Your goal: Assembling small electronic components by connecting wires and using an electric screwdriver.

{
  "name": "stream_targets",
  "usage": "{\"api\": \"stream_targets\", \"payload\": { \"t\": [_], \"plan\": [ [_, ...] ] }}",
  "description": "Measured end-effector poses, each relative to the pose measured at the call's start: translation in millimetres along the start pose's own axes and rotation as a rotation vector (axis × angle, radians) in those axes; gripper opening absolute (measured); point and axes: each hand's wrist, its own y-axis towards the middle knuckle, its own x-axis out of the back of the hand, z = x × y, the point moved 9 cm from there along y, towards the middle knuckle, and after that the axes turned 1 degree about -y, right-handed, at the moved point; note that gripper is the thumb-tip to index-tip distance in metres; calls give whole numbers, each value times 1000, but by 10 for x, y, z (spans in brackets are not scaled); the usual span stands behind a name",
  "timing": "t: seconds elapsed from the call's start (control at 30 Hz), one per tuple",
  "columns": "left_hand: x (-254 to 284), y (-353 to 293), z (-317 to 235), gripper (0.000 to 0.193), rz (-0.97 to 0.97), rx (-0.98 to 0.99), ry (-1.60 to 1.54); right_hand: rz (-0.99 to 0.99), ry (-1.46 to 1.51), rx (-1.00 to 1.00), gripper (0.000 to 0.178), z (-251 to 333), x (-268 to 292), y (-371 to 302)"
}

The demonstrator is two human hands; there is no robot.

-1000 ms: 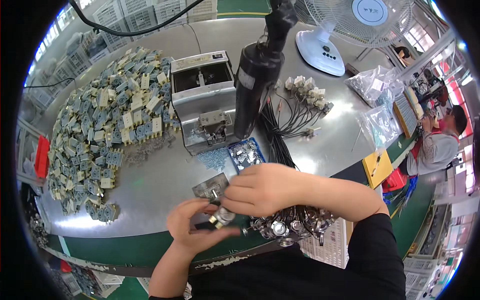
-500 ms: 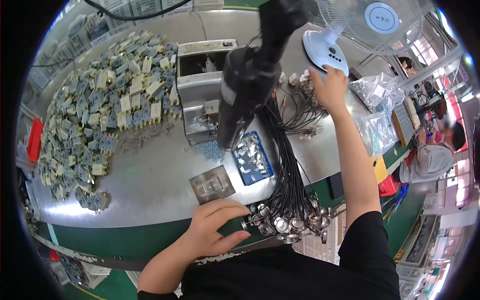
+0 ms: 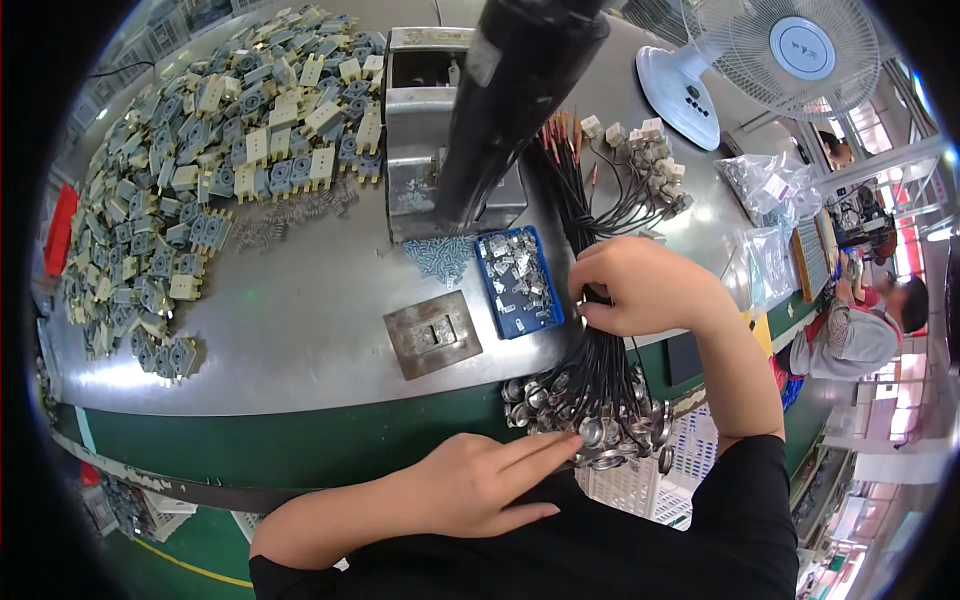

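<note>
A thick bundle of black cables (image 3: 600, 365) runs across the steel table. Round metal caps (image 3: 592, 432) sit on its near ends, past the table's front edge. My right hand (image 3: 650, 288) is closed in a pinch over the middle of the bundle, apparently round black cable; the fingertips partly hide what they hold. Stretched fingers of my left hand (image 3: 485, 482) reach to the caps, thumb apart, with nothing gripped. Left of the bundle lies a blue tray (image 3: 520, 325) of small metal pieces. A square metal plate with a slot (image 3: 415, 350) is beside it.
A metal press-like machine (image 3: 410, 130) with a black cylinder (image 3: 515, 90) stands at the centre back. Grey and cream switch-like parts (image 3: 250, 150) are heaped left. Small blue screws (image 3: 440, 258) lie before the machine. White connectors (image 3: 655, 150), a fan (image 3: 675, 85) and plastic bags (image 3: 770, 190) are right.
My right hand has come back from the white connectors near the fan to the cable bundle and closed. My left hand has moved right, its fingers now at the metal caps. The view has shifted.
</note>
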Motion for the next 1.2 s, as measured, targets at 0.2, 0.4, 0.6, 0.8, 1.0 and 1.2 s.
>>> {"api": "stream_targets", "payload": {
  "t": [0.2, 0.4, 0.6, 0.8, 1.0, 1.2],
  "plan": [
    [-207, -40, -55, 76, 115, 11, 63, -33, -8, 64, 25, 50, 54, 66],
    [-158, -83, -23, 70, 52, 2, 91, -315, -47, 201, 35, 262, 335, -25],
    [632, -165, 65, 59, -267, 174, 265, -277, 264, 375, 19, 708, 291, -16],
    [1119, -140, 266, 40, -689, 342, -279, -180, 310, 364, 20, 920, 66, 215],
    [1205, -205, 475, 22, -445, 380, -379, -362, 525, 556, 13, 912, -44, 284],
    [1306, -394, 725, 24, -555, 458, -678, -590, 253, 655, 22, 1061, -76, 235]
  ]
}}
